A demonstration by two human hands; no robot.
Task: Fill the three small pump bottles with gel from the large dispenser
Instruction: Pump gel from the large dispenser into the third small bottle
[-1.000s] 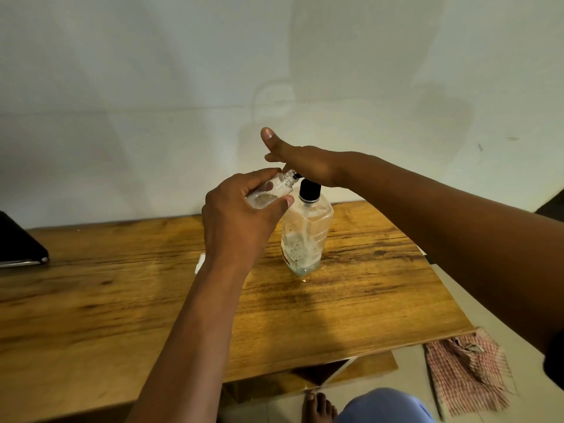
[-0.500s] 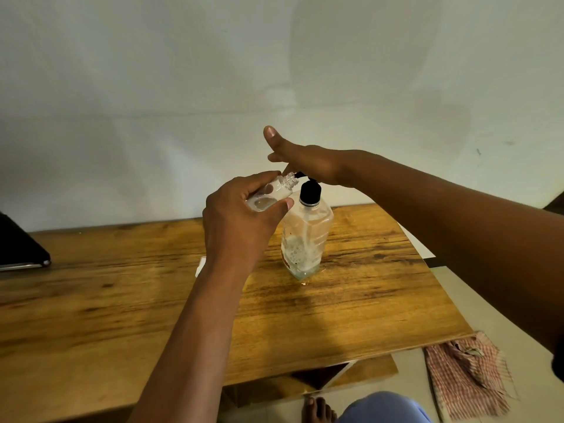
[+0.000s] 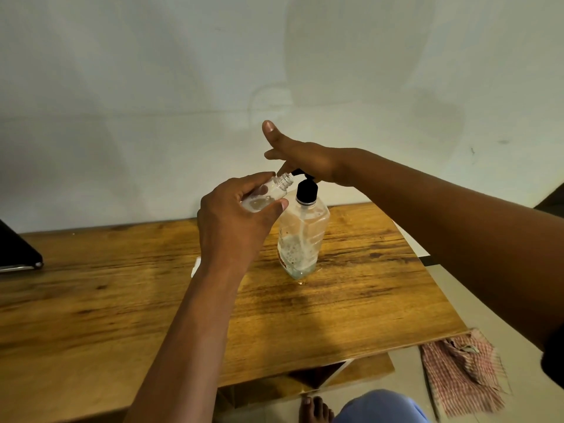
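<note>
- Left hand (image 3: 232,221) pinched the tilted small bottle (image 3: 268,192), neck at the pump spout.
- Right hand (image 3: 308,161), fingers straight, pressed the pump of the large dispenser (image 3: 300,236) standing on the desk (image 3: 122,300).

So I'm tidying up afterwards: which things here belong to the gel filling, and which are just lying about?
In use:
large dispenser
small bottle, gripped by left hand
right hand pressing the pump

Lying about:
checked cloth on the floor
dark object at table's left edge
</note>
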